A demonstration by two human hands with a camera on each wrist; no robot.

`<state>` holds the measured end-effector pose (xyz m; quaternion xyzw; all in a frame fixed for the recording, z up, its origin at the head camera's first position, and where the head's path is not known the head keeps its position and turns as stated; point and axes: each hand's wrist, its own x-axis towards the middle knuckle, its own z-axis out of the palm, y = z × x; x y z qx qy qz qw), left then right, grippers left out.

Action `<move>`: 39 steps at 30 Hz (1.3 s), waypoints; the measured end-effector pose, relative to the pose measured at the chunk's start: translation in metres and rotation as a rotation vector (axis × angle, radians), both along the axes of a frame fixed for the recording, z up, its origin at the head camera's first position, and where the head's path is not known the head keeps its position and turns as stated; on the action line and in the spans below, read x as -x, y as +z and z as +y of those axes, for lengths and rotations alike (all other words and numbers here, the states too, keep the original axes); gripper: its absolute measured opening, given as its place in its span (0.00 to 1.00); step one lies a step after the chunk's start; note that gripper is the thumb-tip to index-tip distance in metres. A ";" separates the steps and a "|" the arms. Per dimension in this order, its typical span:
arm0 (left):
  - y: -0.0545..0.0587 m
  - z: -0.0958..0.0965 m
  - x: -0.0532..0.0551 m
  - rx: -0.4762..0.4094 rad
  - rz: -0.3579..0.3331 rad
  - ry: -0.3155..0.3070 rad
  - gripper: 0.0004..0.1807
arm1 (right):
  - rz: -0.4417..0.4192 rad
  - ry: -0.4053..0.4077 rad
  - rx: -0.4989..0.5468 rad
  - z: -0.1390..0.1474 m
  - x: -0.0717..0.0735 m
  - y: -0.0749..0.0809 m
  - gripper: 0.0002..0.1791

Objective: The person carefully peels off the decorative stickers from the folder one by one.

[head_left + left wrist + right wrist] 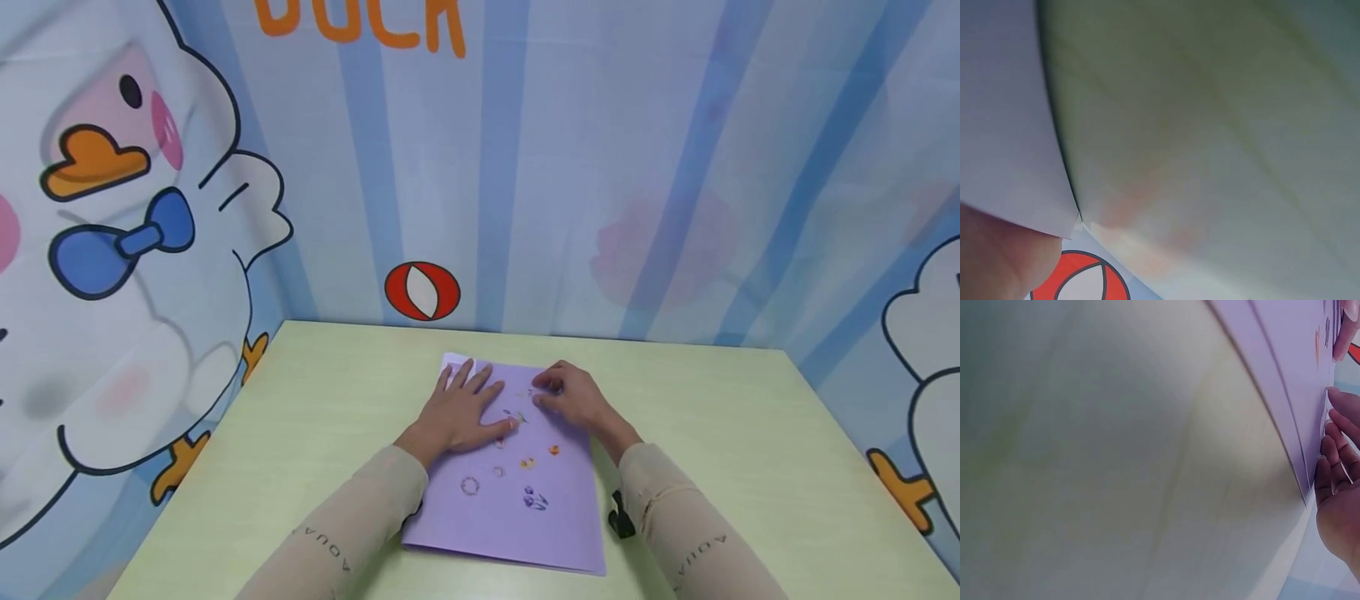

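A purple folded sheet (502,525) lies on the table, its stacked edges visible in the right wrist view. Small printed pictures or stickers dot it: purple flowers (536,499), a ring-shaped wreath (469,486), a small yellow figure (527,463) and an orange one (554,450). Spread flat, my left hand (461,412) rests on the sheet's left side, thumb beside a green sprig (517,416). My right hand (573,396) is at the upper right, fingers bent, thumb and index fingertips apart at the surface beside a tiny motif (522,393). In the right wrist view that hand's fingers (1335,450) meet the sheet's edge.
The pale yellow-green table (337,400) reaches back to a blue striped cloth backdrop (540,167) with cartoon ducks and a red ball print (422,291). A black object (621,517) shows beside the right sleeve (675,508). A whitish corner (452,359) peeks out at the sheet's top left.
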<state>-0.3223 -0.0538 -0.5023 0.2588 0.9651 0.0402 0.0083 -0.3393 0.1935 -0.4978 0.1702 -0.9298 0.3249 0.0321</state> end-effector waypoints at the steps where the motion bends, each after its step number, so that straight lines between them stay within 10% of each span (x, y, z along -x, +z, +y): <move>1: 0.000 0.000 0.000 0.000 0.001 0.001 0.49 | 0.002 -0.001 -0.003 0.000 0.000 0.000 0.15; 39: 0.005 0.001 -0.005 0.011 -0.004 0.005 0.48 | -0.223 -0.058 0.096 -0.002 0.006 0.004 0.11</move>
